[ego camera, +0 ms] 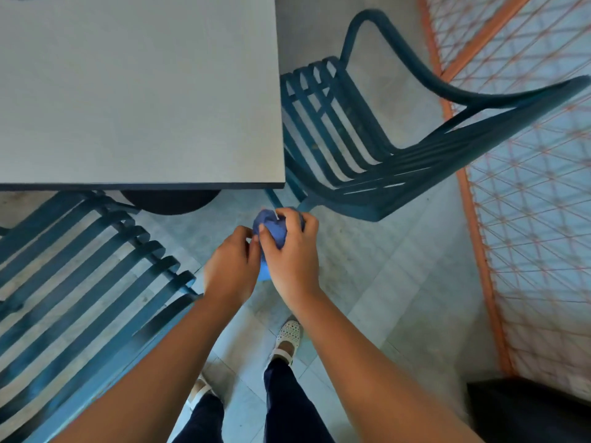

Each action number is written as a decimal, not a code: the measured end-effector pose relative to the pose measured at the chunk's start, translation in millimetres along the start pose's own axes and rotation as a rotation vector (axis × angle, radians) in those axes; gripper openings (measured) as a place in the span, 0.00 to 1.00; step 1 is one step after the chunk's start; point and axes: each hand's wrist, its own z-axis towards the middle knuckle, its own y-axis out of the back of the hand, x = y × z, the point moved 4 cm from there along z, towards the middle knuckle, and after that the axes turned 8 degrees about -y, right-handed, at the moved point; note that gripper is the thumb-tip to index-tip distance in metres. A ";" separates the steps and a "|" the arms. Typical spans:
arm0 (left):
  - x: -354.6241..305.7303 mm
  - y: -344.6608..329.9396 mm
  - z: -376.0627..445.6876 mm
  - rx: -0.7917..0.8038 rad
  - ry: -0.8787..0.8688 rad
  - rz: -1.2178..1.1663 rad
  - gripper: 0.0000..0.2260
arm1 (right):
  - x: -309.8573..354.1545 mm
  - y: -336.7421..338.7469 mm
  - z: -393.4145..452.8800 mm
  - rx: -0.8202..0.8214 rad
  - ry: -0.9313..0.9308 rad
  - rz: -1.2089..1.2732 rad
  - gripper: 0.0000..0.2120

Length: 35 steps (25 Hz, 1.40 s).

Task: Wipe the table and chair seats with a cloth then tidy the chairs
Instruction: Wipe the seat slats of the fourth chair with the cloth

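Beside table (140, 91), both hands grip cloth (271, 230).

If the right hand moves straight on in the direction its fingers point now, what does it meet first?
Probably the near corner of the table, though depth is unclear. The right hand grips the blue cloth, fingers pointing up-left toward it.
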 end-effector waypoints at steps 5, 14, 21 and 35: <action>-58.7 0.4 -1.6 -0.122 0.060 -0.429 0.09 | 29.6 51.5 11.0 0.034 0.040 0.017 0.17; -112.8 -24.6 41.0 -0.129 0.127 -0.643 0.06 | 53.3 96.0 50.1 0.042 0.030 -0.131 0.17; -134.4 -29.8 82.9 -0.047 0.161 -0.559 0.19 | 47.0 117.4 109.9 0.085 -0.105 -0.138 0.17; -192.7 -86.0 147.0 0.392 0.162 0.192 0.33 | -3.1 207.8 236.7 0.071 -0.098 -0.313 0.15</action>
